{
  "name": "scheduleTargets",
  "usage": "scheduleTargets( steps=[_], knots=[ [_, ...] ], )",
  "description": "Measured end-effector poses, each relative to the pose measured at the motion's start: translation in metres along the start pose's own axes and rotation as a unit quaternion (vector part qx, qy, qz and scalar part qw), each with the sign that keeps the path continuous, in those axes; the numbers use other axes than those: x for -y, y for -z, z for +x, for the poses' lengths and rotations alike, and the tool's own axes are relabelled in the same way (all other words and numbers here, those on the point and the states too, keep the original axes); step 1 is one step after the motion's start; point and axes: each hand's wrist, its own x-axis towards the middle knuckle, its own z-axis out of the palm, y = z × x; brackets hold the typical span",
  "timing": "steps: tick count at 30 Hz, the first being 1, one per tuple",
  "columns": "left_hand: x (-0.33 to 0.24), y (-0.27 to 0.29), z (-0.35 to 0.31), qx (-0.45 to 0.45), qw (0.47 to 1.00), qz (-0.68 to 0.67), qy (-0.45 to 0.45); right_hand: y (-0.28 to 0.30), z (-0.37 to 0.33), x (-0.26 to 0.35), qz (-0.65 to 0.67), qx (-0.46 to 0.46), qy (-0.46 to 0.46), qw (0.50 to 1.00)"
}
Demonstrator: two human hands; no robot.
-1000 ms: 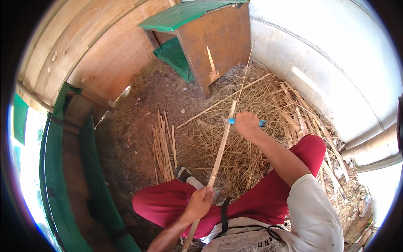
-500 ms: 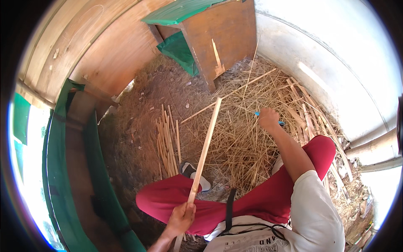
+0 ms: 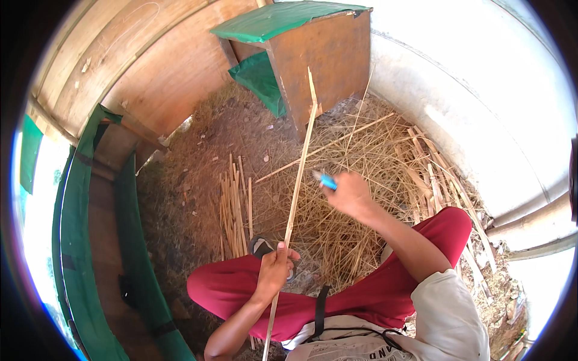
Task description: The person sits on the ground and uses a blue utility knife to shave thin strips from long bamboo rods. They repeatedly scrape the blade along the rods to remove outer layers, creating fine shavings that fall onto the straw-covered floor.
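A long, thin wooden strip (image 3: pixel 297 192), probably bamboo, slants away from my lap toward the brown cabinet. Its lower part runs through my left hand (image 3: pixel 274 274), closed around it above my left thigh with the thumb pointing forward. My right hand (image 3: pixel 352 195), somewhat blurred, grips a blue-handled knife (image 3: pixel 328 182). The knife's pale tip points left at the strip, with a small gap between them. Beyond the knife, the far part of the strip looks bent or split near its end.
Straw-like shavings (image 3: pixel 349 234) cover the ground ahead. Cut strips (image 3: pixel 232 207) lie in a bundle at the left, and longer slats (image 3: pixel 436 174) along the white wall. A brown cabinet (image 3: pixel 325 60) with green covering stands ahead; a green-lined wooden frame (image 3: pixel 105 240) stands left.
My left hand has moved forward and slightly right, now higher along the strip. My right hand has swung left and toward me with the knife, coming close to the strip.
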Motion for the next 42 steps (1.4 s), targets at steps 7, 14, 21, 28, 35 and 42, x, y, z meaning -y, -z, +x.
scheduleTargets(
  steps=[7,14,21,28,35,42],
  knots=[
    [-0.018,-0.025,0.013,0.015,0.999,-0.03,-0.002,-0.027,-0.034,0.0,-0.062,-0.015,0.128,0.99],
    [-0.032,-0.038,0.018,0.0,0.998,-0.065,-0.018,-0.023,-0.03,-0.003,-0.083,-0.008,0.115,0.99],
    [-0.007,-0.041,0.029,-0.066,0.983,0.075,-0.155,-0.017,-0.032,0.004,-0.117,0.016,0.09,0.989],
    [0.009,-0.043,0.021,-0.13,0.919,0.245,-0.281,-0.026,-0.03,0.008,-0.145,0.019,0.084,0.986],
    [0.01,-0.034,0.013,-0.107,0.932,0.259,-0.229,-0.048,-0.023,0.002,-0.163,0.029,0.095,0.982],
    [0.033,-0.01,-0.046,-0.003,0.922,0.338,-0.191,-0.028,0.045,-0.089,-0.196,-0.015,-0.108,0.974]
  ],
)
